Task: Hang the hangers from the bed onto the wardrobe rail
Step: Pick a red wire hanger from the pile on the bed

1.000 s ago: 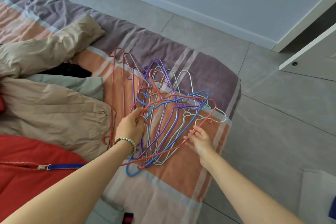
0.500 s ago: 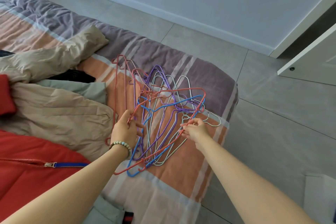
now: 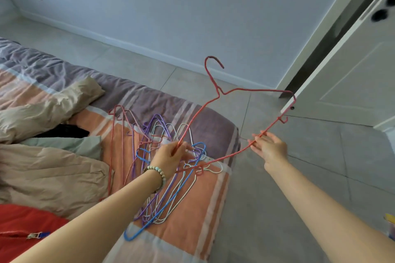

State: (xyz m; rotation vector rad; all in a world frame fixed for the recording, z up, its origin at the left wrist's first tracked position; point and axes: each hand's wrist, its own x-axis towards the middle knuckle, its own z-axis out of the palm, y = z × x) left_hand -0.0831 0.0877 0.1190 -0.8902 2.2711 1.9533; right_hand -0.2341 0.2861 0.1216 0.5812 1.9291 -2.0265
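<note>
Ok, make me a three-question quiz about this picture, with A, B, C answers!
1. Where does the pile of coloured wire hangers lie? A) a desk B) the striped bed cover C) a shelf
2. What colour is the thin wire hanger held up? A) red B) green C) black
3. How is it? A) flat on the bed B) hooked on a rail C) in the air, gripped by the left hand
Answers: 1 B, it rests on the cover's stripes; 2 A, its wire is red; 3 C, the hand curls round its arm.
</note>
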